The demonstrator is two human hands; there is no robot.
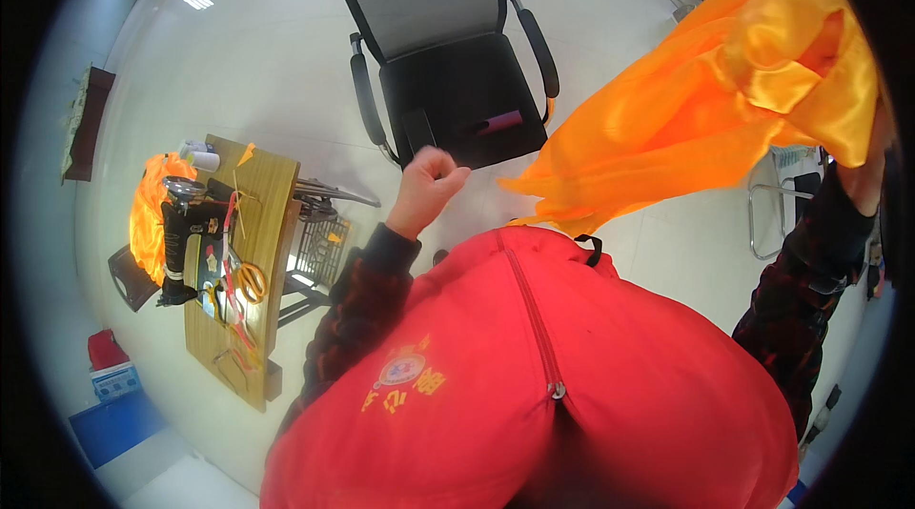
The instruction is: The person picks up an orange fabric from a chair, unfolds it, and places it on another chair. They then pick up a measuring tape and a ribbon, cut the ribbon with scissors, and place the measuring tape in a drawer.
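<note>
A large piece of shiny orange satin cloth (pixel 658 118) is held up at the right, its far end bunched around my right hand (pixel 825 44). Folds of fabric cover most of that hand, with a little of the fingers showing. The cloth's lower end trails down toward the front of my red garment (pixel 629 337). My left hand (pixel 429 187) is closed in a loose fist in front of me, with nothing seen in it. Just beyond it, on the seat of a black office chair (pixel 457 80), lie a black oblong thing (pixel 417 131) and a small purplish item (pixel 500 121).
To the left stands a wooden sewing table (pixel 243 152) carrying a black sewing machine (pixel 176 242), orange-handled scissors (pixel 251 282) and a thread spool (pixel 203 161). More orange cloth (pixel 152 209) is bunched behind the machine. A metal-framed chair (pixel 767 218) is at the right.
</note>
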